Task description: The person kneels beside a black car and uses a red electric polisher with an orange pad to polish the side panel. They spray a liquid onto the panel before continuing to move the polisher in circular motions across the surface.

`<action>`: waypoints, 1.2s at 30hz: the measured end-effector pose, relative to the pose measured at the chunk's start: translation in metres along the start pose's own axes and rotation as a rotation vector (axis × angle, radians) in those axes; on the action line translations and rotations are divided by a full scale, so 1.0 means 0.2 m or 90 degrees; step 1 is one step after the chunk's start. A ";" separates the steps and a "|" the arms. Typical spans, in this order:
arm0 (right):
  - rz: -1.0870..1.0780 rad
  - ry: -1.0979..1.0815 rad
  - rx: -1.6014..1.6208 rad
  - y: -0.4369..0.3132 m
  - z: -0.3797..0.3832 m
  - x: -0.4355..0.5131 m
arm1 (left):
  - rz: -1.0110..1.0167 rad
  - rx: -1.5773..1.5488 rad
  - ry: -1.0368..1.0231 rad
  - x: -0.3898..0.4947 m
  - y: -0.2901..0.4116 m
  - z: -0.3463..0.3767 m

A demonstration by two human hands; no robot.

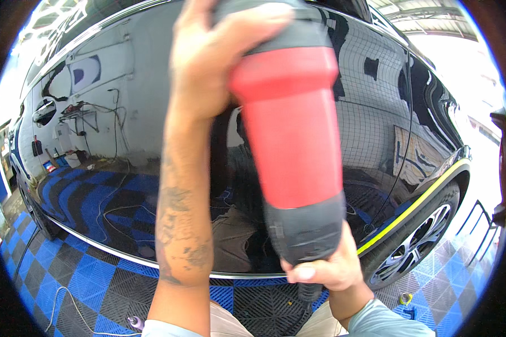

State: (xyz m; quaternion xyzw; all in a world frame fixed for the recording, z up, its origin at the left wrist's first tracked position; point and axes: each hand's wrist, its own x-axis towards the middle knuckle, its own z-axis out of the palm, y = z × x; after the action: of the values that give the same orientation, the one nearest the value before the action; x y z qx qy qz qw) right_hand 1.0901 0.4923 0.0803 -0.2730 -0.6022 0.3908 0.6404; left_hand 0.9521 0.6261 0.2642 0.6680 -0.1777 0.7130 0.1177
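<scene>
A red and black corded power polisher (295, 135) is held up in front of a glossy black car door (147, 105). My left hand (227, 46) grips its black front end near the top of the view, thumb across the housing. Around the black rear end, beside the cord's sleeve, my right hand (329, 265) is closed. The polisher's working face is out of view, so contact with the car cannot be told. Yellow-green masking tape (409, 210) lines the wheel arch at the right. The door mirrors the workshop and floor.
Blue and black floor tiles (88, 274) lie below the car. A pale cable (74, 301) and a small bottle (135, 322) are at lower left. A tape roll (405, 298) lies near the front wheel (415, 240). A dark metal frame (480, 227) stands at right.
</scene>
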 end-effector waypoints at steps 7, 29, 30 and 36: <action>-0.127 -0.193 -0.164 -0.01 0.11 0.22 | -0.031 -0.106 0.058 -0.03 -0.01 -0.36; -0.021 0.026 0.152 0.02 -0.02 0.00 | -0.090 -0.155 -0.152 0.11 -0.08 0.14; -0.029 0.025 0.128 0.02 -0.01 0.02 | -0.095 -0.175 -0.141 0.10 -0.07 0.10; -0.114 -0.111 -0.104 0.02 0.09 0.24 | 0.158 0.168 -0.034 0.09 -0.04 -0.27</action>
State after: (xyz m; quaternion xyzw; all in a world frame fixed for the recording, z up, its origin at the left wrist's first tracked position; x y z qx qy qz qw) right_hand 1.0708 0.5321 0.1055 -0.2346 -0.7071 0.3039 0.5937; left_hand 0.9058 0.6545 0.2805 0.6694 -0.1665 0.7211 -0.0645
